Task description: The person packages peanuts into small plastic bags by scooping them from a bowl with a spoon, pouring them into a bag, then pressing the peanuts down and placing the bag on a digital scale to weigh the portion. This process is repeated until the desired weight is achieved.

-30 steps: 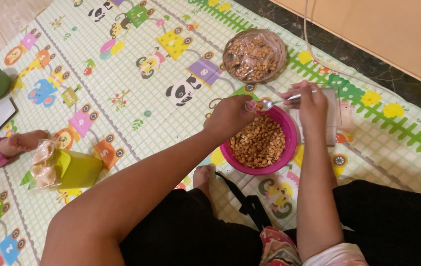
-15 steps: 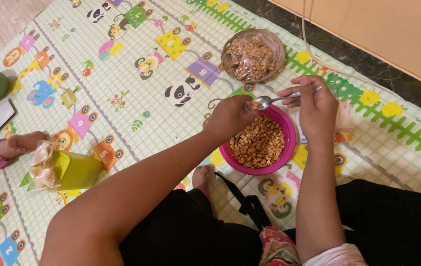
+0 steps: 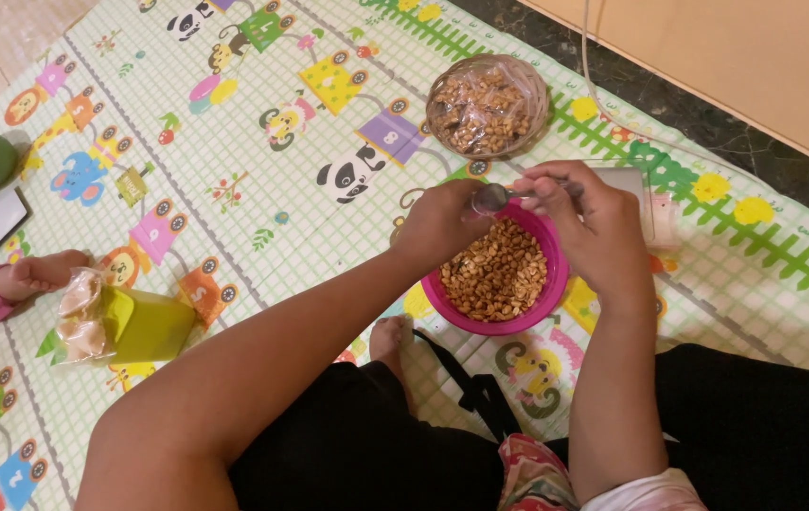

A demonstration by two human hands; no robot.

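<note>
Right hand (image 3: 586, 220): grip closed on spoon (image 3: 491, 197). Left hand (image 3: 442, 223): pinching something small, unclear. Pink bowl (image 3: 556, 274): nuts mostly unpacked.

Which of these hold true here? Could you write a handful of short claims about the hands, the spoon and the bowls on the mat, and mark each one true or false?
1. The right hand holds a metal spoon. True.
2. The pink bowl is empty. False: it holds golden-brown nuts.
3. The left hand is at the pink bowl's far rim, by the spoon's tip. True.
4. The woven basket lies nearer the person than the pink bowl. False: it lies beyond it.
5. A yellow-green container lies on the play mat, off to the left. True.
</note>
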